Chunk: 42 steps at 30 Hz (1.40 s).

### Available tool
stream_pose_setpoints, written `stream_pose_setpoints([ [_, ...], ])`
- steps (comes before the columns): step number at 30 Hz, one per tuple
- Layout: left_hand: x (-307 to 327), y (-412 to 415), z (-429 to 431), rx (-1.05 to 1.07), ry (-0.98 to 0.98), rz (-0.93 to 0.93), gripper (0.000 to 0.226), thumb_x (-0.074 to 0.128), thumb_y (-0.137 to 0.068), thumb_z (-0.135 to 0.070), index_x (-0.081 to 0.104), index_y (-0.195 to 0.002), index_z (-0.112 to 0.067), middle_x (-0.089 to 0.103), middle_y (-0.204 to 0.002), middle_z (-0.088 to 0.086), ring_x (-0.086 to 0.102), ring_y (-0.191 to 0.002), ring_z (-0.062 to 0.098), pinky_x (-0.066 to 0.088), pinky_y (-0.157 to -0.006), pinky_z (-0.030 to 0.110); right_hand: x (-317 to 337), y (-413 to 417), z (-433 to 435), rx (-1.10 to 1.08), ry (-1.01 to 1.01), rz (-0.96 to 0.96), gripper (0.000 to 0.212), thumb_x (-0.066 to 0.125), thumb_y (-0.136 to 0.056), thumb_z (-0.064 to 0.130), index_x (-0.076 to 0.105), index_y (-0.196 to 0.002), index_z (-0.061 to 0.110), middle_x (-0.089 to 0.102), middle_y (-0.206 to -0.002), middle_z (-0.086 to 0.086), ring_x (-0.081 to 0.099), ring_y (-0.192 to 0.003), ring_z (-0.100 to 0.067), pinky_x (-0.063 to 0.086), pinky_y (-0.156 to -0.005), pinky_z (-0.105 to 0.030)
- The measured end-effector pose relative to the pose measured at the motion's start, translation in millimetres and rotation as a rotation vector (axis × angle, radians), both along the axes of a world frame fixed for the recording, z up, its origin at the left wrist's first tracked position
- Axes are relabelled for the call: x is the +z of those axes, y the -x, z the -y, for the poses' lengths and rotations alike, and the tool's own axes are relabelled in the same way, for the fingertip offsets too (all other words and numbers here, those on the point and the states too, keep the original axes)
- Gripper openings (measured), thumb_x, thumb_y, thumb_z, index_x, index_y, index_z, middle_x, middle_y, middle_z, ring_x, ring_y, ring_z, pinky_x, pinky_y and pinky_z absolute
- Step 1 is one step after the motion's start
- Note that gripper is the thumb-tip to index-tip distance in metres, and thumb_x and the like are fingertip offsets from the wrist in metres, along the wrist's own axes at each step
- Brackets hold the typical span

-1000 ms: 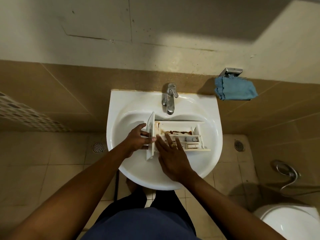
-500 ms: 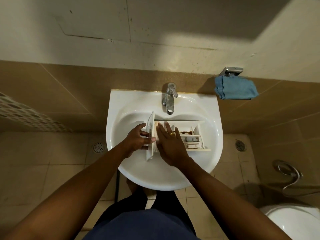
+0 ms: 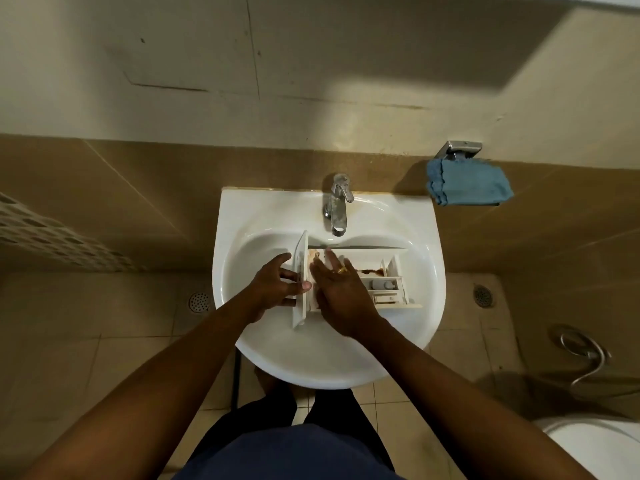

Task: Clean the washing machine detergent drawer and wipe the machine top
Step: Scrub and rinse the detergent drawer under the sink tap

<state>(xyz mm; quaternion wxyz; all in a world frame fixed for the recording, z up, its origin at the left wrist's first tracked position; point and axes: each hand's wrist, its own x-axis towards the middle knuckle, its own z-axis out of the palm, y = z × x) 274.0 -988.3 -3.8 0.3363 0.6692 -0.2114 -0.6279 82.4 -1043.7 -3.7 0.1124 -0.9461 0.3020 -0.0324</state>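
Note:
A white detergent drawer (image 3: 384, 284) lies across the bowl of a white sink (image 3: 422, 237), its front panel on the left. Brown residue stains one compartment near its right end. My left hand (image 3: 277, 287) grips the front panel, thumb curled over its near edge and fingers behind it. My right hand (image 3: 337, 291), with a gold ring, lies flat with straight fingers inside the drawer's left compartments and hides them.
A chrome tap (image 3: 336, 206) stands at the sink's back, no water visibly running. A blue cloth (image 3: 467, 183) hangs on a wall holder to the right. A toilet rim (image 3: 595, 445) and a spray hose (image 3: 585, 355) sit at lower right. Floor drains flank the sink.
My right hand has slid forward and left along the drawer, from its near edge into the left compartments, uncovering the brown stain on the right. My left hand keeps its grip on the panel.

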Motion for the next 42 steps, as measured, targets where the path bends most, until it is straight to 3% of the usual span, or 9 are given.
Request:
stream_pose_setpoints([
  [4, -1, 0, -2, 0.011, 0.000, -0.009, 0.103, 0.090, -0.075, -0.020, 0.030, -0.158, -0.025, 0.063, -0.127, 0.008, 0.066, -0.111, 0.028, 0.063, -0.079, 0.042, 5, 26, 13, -0.010, -0.230, 0.185, 0.034, 0.057, -0.095, 0.018, 0.070, -0.126, 0.013, 0.072, -0.125, -0.010, 0.066, -0.118, -0.029, 0.052, -0.099, -0.039],
  [7, 0, 0, -2, 0.013, -0.004, -0.023, 0.104, 0.090, -0.075, -0.018, 0.029, -0.158, -0.025, 0.063, -0.127, 0.009, 0.067, -0.111, 0.029, 0.063, -0.079, 0.042, 18, 6, 43, -0.517, -0.665, 0.540, 0.017, 0.064, -0.097, 0.014, 0.079, -0.103, 0.011, 0.079, -0.100, -0.009, 0.073, -0.088, -0.020, 0.060, -0.082, -0.042],
  [10, 1, 0, -3, 0.014, -0.008, -0.018, 0.102, 0.089, -0.075, -0.017, 0.029, -0.158, -0.025, 0.063, -0.125, 0.009, 0.067, -0.111, 0.029, 0.063, -0.077, 0.041, 25, -21, 79, -1.045, -1.301, 1.002, 0.018, 0.057, -0.103, 0.013, 0.070, -0.103, 0.000, 0.074, -0.086, -0.017, 0.073, -0.078, -0.027, 0.059, -0.093, -0.055],
  [13, 2, 4, -4, 0.011, 0.003, 0.008, 0.091, 0.086, -0.080, -0.018, 0.035, -0.154, -0.025, 0.063, -0.123, 0.007, 0.066, -0.110, 0.027, 0.063, -0.075, 0.040, 24, -38, 103, -1.127, -1.752, 1.289, 0.023, 0.045, -0.107, 0.015, 0.058, -0.106, -0.005, 0.068, -0.099, -0.021, 0.074, -0.084, -0.035, 0.057, -0.095, -0.056],
  [17, -1, 12, -8, 0.023, 0.013, 0.052, 0.076, 0.080, -0.087, -0.021, 0.041, -0.152, -0.024, 0.064, -0.119, 0.004, 0.067, -0.106, 0.021, 0.062, -0.072, 0.035, 31, -51, 106, -1.053, -1.942, 1.241, 0.041, 0.033, -0.103, 0.012, 0.061, -0.108, -0.018, 0.072, -0.096, -0.032, 0.076, -0.084, -0.041, 0.062, -0.081, -0.045],
  [27, -2, 14, -12, 0.011, 0.050, 0.067, 0.061, 0.076, -0.090, -0.024, 0.050, -0.145, -0.023, 0.068, -0.117, 0.006, 0.069, -0.109, 0.024, 0.062, -0.087, 0.045, 34, -43, 110, -1.002, -1.991, 1.171, 0.041, 0.032, -0.102, 0.010, 0.059, -0.107, -0.019, 0.071, -0.098, -0.034, 0.075, -0.085, -0.044, 0.065, -0.072, -0.047],
  [32, -2, 14, -13, 0.037, 0.065, 0.027, 0.060, 0.077, -0.090, -0.023, 0.051, -0.144, -0.021, 0.069, -0.116, 0.009, 0.071, -0.105, 0.024, 0.062, -0.086, 0.043, 29, -29, 79, -0.911, -1.621, 0.649, 0.039, 0.034, -0.105, 0.012, 0.062, -0.111, -0.015, 0.074, -0.100, -0.030, 0.075, -0.091, -0.042, 0.063, -0.085, -0.047],
  [37, -3, 14, -13, 0.049, 0.076, 0.029, 0.060, 0.079, -0.089, -0.025, 0.052, -0.143, -0.021, 0.068, -0.116, 0.010, 0.071, -0.103, 0.025, 0.062, -0.087, 0.045, 38, -22, 41, -0.778, -1.372, 0.483, 0.029, 0.051, -0.102, 0.012, 0.069, -0.111, -0.009, 0.075, -0.104, -0.027, 0.073, -0.099, -0.043, 0.061, -0.090, -0.047],
  [42, -2, 14, -13, 0.025, 0.090, 0.074, 0.062, 0.079, -0.089, -0.027, 0.052, -0.144, -0.023, 0.067, -0.117, 0.005, 0.068, -0.104, 0.023, 0.063, -0.082, 0.038, 41, 5, -15, -0.414, -0.979, 0.264, 0.051, 0.046, -0.095, 0.050, 0.077, -0.097, 0.009, 0.075, -0.099, -0.016, 0.069, -0.095, -0.036, 0.053, -0.092, -0.058],
])
